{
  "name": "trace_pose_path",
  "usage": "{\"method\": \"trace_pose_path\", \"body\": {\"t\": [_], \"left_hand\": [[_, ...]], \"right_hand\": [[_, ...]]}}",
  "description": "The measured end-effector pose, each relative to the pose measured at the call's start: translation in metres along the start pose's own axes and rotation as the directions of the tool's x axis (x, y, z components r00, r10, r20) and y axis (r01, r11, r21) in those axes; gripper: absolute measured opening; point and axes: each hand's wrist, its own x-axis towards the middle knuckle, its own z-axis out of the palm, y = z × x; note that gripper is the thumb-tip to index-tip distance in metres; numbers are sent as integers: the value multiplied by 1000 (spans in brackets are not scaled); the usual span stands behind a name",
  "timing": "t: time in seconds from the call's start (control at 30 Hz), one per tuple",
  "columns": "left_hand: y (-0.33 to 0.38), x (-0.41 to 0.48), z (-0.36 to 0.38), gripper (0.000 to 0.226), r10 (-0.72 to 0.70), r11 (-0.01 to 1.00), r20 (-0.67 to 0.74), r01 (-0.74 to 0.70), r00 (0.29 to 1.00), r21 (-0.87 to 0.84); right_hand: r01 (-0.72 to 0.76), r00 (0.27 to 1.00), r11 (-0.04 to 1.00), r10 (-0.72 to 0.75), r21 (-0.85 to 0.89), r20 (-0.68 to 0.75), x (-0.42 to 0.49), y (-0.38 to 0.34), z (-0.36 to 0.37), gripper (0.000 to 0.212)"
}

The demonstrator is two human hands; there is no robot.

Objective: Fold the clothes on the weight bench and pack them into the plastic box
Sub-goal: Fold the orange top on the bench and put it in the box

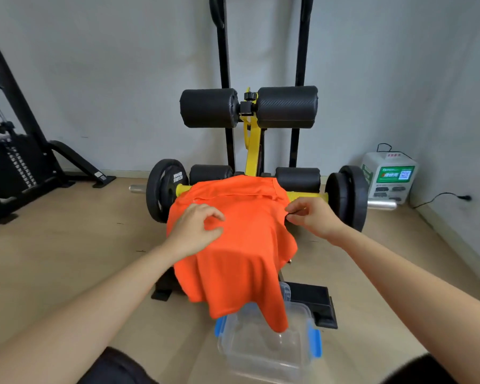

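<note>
Fingers (215, 213) on shirt (241, 245), box (261, 353) beneath

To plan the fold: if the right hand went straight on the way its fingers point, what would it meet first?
The orange shirt, whose edge the right hand seems to pinch; farther across, probably the left hand.

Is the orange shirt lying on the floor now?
No, the orange shirt is draped over the weight bench, and its lower end hangs down by the plastic box.
</note>
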Motion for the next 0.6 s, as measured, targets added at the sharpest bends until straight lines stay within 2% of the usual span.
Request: {"method": "trace_pose_path", "body": {"t": [0.1, 0.17, 0.27, 0.37, 0.43, 0.5, 0.6], "left_hand": [[28, -23, 7, 23, 169, 968, 142, -192, 975, 163], [39, -35, 12, 26, 204, 952, 188, -239, 961, 189], [45, -51, 24, 32, 197, 947, 205, -240, 959, 213], [40, -61, 39, 52, 151, 924, 237, -222, 960, 311], [33, -64, 46, 62, 98, 936, 256, -177, 962, 304], [26, -67, 54, 65, 91, 937, 258, -171, 962, 306], [22, -71, 63, 66, 127, 906, 231, -208, 965, 369]], "right_hand": [[-73, 997, 997, 73, 11, -24, -37, 15, 14, 12], [-130, 990, 991, 130, 19, -45, -58, 23, 28, 9], [-194, 980, 981, 195, 15, -40, -84, 32, 55, 20], [-252, 968, 967, 252, -33, -4, -105, 43, 83, 35], [-267, 962, 959, 271, -98, 28, -115, 50, 98, 42], [-279, 957, 946, 288, -163, 34, -120, 54, 107, 40], [-332, 941, 922, 337, -199, -6, -125, 61, 118, 25]]}}
